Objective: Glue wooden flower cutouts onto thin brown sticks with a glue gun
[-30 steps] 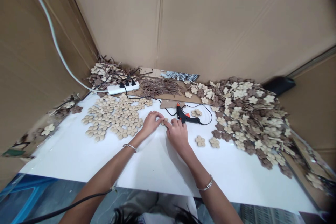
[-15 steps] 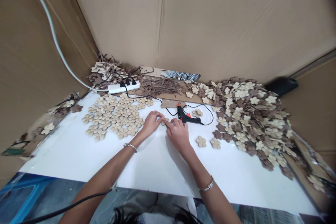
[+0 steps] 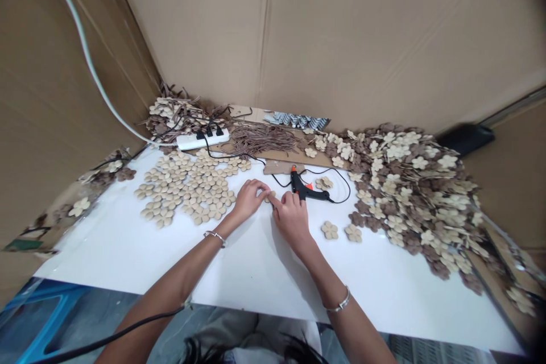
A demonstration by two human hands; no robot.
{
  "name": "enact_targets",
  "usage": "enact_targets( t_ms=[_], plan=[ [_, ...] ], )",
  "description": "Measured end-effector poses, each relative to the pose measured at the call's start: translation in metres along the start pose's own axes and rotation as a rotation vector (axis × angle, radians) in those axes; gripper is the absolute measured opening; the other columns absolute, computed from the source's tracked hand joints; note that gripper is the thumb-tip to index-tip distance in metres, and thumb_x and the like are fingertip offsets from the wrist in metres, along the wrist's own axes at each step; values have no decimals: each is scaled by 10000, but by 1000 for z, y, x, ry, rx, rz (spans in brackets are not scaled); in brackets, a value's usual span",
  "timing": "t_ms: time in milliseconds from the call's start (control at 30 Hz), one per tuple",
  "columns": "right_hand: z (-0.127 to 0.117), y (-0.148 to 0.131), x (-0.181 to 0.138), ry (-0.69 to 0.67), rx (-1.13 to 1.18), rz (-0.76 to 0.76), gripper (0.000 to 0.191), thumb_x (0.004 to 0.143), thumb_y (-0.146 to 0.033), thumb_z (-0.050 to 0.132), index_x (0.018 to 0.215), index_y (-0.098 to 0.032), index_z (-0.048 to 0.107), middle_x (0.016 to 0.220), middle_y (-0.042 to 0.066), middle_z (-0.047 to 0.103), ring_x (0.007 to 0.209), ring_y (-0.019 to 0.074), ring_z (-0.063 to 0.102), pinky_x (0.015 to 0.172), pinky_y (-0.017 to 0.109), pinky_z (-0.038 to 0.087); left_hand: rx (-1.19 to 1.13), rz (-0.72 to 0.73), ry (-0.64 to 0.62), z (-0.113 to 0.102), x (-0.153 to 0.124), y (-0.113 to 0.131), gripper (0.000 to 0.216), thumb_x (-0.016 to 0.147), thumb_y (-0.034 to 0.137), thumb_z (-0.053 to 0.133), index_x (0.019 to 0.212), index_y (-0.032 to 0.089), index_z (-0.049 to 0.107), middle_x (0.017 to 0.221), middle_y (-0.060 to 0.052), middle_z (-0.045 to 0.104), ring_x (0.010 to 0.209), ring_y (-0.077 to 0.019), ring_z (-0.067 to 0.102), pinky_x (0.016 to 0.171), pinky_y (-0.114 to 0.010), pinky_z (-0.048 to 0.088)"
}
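Between my two hands, over the white tabletop point(image 3: 243, 264), is a small beige fabric flower point(image 3: 270, 197), mostly covered by fingers. My left hand point(image 3: 251, 198) pinches it from the left with thumb and fingertips. From the right, my right hand point(image 3: 290, 213) presses its fingers closed on the same flower. Just beyond the right hand lies a black glue gun point(image 3: 301, 186) with orange parts. Two beige flowers, one point(image 3: 329, 230) beside another point(image 3: 353, 233), rest to the right. Behind the glue gun's handle sits another beige flower piece point(image 3: 324, 183).
Many beige flowers point(image 3: 187, 185) spread at left. A heap of beige and brown flowers point(image 3: 409, 193) fills the right side. At the back are a white power strip point(image 3: 202, 139), brown strips point(image 3: 264, 140) and cardboard walls point(image 3: 341, 40). The glue gun's black cord loops on the table.
The whole view has shifted slightly. Both hands stay on the small flower, with hardly any visible movement of the fingers.
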State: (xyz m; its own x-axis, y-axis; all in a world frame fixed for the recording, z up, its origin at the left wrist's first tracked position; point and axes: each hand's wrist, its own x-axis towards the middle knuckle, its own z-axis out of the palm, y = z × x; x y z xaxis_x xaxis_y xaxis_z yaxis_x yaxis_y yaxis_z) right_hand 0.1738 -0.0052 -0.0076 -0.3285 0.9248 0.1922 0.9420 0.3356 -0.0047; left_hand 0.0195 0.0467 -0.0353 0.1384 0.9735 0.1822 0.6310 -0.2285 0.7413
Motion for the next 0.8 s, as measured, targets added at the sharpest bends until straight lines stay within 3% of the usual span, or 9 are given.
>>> enact_targets(
  t_ms=[167,300,433,533,667,800],
  plan=[
    [1,2,0,-17,38,8,429,902,-165,482,1289,-300,610,958,103,572,909,239,446,749,347,269,8,30,6,0,-1,-3,94,886,265,621,908,187,668,922,-32,696,869,-191,569,840,-324,417],
    [-3,4,4,-13,221,52,397,900,-156,470,1239,-281,634,993,88,597,903,222,489,767,318,322,25,41,3,0,-2,-3,130,897,267,606,969,174,661,924,-43,696,858,-197,564,829,-326,422],
    [-6,3,8,19,467,116,379,921,-147,398,1250,-186,581,1038,107,622,922,221,553,771,298,398,35,48,-5,-1,-2,-3,136,903,275,594,967,183,672,936,-46,697,884,-206,567,841,-333,424],
    [-3,2,8,12,519,147,370,929,-190,416,1273,-136,543,1056,135,640,937,244,579,768,317,432,24,46,-3,0,-2,-4,146,905,284,592,984,192,673,937,-40,696,899,-209,567,844,-334,426],
    [5,5,9,4,563,171,400,920,-234,451,1299,-125,520,984,130,656,924,266,584,806,363,449,18,55,7,1,-2,-7,151,905,287,594,988,192,677,929,-35,694,898,-211,563,840,-336,424],
    [11,11,13,21,759,203,406,902,-262,470,1286,-138,518,872,71,656,844,233,591,810,356,456,13,60,11,2,-2,-7,141,902,279,597,980,193,678,924,-34,694,900,-212,563,834,-337,421]
  ],
)
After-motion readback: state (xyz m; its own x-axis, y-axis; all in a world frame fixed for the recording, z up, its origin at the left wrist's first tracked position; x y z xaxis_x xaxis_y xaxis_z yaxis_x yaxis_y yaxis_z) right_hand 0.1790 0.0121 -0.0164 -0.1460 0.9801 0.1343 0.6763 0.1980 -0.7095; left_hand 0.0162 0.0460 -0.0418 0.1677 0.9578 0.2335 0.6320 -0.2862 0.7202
